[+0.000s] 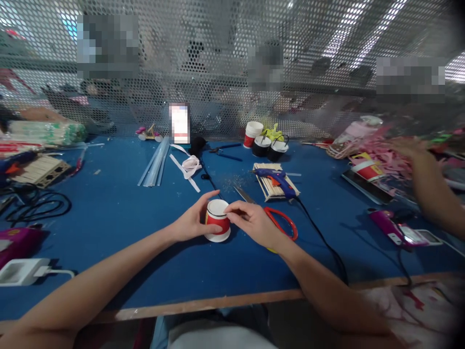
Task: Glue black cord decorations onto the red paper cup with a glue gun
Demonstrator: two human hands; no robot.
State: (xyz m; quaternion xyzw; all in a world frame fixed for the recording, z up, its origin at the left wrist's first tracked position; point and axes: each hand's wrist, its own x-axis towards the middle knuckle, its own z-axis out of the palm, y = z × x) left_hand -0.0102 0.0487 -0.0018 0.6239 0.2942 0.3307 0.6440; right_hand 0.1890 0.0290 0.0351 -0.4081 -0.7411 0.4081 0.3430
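A red and white paper cup (217, 224) stands upside down near the table's front edge. A thin dark line runs around it just below the raised base. My left hand (194, 218) is wrapped around its left side, thumb across the front and index finger stretched out behind. On the right side, my right hand (250, 220) has thumb and fingertips pinched together at the dark line; whatever lies between them is too small to make out. Scissors with red handles (281, 224) lie beside my right hand, their blades pointing away.
Behind the scissors, a blue glue gun (275, 179) rests on a wooden stick stack (269, 195). Farther back are pliers (227, 149), white ribbon (191, 166), glue sticks (154, 165), a phone (179, 123) and black-covered cups (261, 146). Another person's arm (432, 184) reaches in from the right.
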